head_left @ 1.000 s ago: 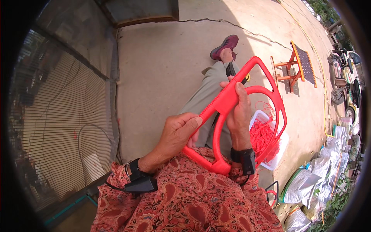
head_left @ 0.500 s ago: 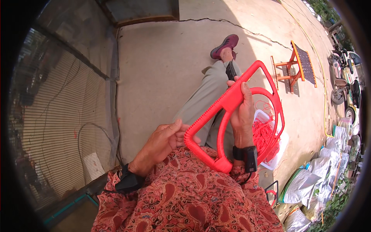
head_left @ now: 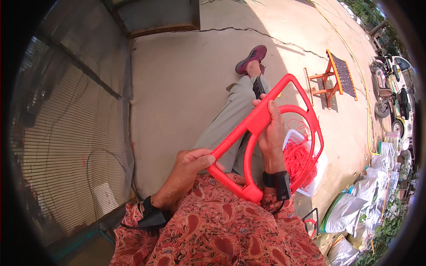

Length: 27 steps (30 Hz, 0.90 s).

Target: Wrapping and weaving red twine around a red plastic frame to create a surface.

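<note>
L hand point(head_left: 188, 170), off w/ fingers loose ½ sec ago, is back: thumb & fingers pinched on L corner of the red wrapped frame point(head_left: 258, 119). R hand point(head_left: 272, 135) still grips its long bar, thumb on top, so both now steady it, tilted above the patterned garment point(head_left: 213, 221). R edge overlaps white tub point(head_left: 317, 175) in view, gap unclear; more room L, concrete floor point(head_left: 173, 97) running to corrugated panel point(head_left: 75, 146).

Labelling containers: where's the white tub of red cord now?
In the head view, the white tub is right of centre, just right of the right hand and partly hidden behind the red frame.
</note>
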Motion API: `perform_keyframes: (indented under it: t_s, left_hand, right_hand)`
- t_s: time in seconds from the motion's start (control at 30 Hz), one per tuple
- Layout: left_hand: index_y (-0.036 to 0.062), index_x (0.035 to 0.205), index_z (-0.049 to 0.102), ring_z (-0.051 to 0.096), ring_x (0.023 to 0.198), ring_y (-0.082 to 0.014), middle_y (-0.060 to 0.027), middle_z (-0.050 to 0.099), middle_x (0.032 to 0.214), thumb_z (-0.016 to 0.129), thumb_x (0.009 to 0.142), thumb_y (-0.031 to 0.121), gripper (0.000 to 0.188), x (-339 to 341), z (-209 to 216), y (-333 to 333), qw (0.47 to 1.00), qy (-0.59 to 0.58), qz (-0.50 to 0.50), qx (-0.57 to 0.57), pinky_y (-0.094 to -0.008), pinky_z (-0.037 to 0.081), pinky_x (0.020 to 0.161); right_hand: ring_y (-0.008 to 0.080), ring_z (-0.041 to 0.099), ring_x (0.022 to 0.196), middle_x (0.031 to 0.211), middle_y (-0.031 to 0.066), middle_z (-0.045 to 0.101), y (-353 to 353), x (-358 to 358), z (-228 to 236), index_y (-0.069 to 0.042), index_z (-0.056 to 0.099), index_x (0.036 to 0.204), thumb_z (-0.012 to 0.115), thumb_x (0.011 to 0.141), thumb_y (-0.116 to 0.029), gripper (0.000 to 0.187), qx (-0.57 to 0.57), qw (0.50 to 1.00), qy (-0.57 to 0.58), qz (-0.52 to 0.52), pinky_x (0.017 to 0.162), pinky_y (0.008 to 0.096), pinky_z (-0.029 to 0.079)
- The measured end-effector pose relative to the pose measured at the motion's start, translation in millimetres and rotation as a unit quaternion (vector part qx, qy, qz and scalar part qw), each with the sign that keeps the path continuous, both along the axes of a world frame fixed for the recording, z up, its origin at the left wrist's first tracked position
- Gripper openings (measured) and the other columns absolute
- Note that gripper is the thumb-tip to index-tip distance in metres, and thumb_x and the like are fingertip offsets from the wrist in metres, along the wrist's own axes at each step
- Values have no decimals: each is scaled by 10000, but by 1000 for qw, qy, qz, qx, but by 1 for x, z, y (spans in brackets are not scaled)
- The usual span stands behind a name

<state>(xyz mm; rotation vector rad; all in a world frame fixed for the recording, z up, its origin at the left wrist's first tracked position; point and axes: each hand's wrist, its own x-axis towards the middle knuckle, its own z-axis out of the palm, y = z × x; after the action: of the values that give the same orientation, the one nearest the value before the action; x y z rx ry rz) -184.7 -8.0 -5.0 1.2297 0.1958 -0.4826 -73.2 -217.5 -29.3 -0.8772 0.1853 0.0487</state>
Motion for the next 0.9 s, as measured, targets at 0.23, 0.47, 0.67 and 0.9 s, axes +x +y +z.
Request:
perform_keyframes:
  t_s: [0.23, 0.47, 0.67, 0.9]
  left_hand:
    - [-47, 1183, 594, 656, 938, -206, -152, 687, 1005, 595, 923, 190, 351, 13, 1, 13, 998, 9, -50, -35, -343, 503, 888]
    - [-46, 1219, 581, 648, 980, -199, -134, 677, 1053, 582, 943, 206, 374, 75, 40, 8, 993, -119, -4, 6, -341, 505, 898]
    - [-48, 1178, 614, 645, 941, -177, -123, 678, 1038, 588, 944, 217, 355, 114, 71, -15, 986, -169, -3, 0, -320, 505, 877]
    - [-39, 1163, 618, 642, 878, -164, -119, 686, 966, 603, 929, 219, 349, 141, 77, -22, 986, -148, -77, 0, -291, 509, 828]
  right_hand:
    - [125, 615, 821, 974, 147, 684, 8, -5, 33, 48, 523, 1196, 537, 978, -278, 393, -72, 996, -53, 20, 753, 266, 522]
    - [130, 637, 858, 977, 135, 689, 17, -16, 51, 58, 544, 1187, 533, 986, -266, 381, -102, 989, -81, 71, 790, 267, 526]
    - [161, 652, 908, 991, 148, 685, 26, -19, 57, 63, 543, 1195, 533, 989, -237, 364, -122, 978, -125, 111, 816, 285, 532]
    - [188, 647, 957, 1034, 170, 672, 27, -20, 51, 68, 514, 1230, 537, 989, -261, 408, -84, 973, -95, 192, 834, 302, 534]
